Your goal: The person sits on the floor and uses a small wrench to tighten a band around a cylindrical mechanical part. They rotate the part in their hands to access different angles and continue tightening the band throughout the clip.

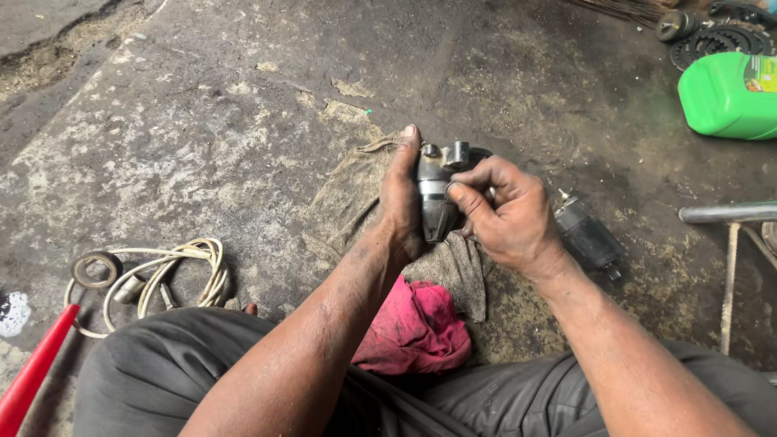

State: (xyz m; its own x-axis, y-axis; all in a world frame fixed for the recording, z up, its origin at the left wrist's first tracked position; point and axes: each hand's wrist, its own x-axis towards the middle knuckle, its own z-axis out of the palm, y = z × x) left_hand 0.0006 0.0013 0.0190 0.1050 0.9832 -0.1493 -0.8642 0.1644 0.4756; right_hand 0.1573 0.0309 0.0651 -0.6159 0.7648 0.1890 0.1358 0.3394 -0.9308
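My left hand (401,198) grips a greasy dark metal motor housing (437,182) from its left side, thumb up along it. On the housing's right side, the fingers of my right hand (506,214) are curled against it, index finger pressing its middle. Both hands hold the part above a dirty beige cloth (348,194) spread on the floor. A dark cylindrical motor part (589,235) lies on the ground just right of my right hand. A crumpled pink rag (417,328) rests near my lap.
A coiled white cable (174,275) with a round ring (95,269) lies at left, next to a red handle (32,372). A green plastic jug (728,93) and black sprockets (716,40) sit at top right. A metal stand (728,214) is at right. Stained concrete floor all round.
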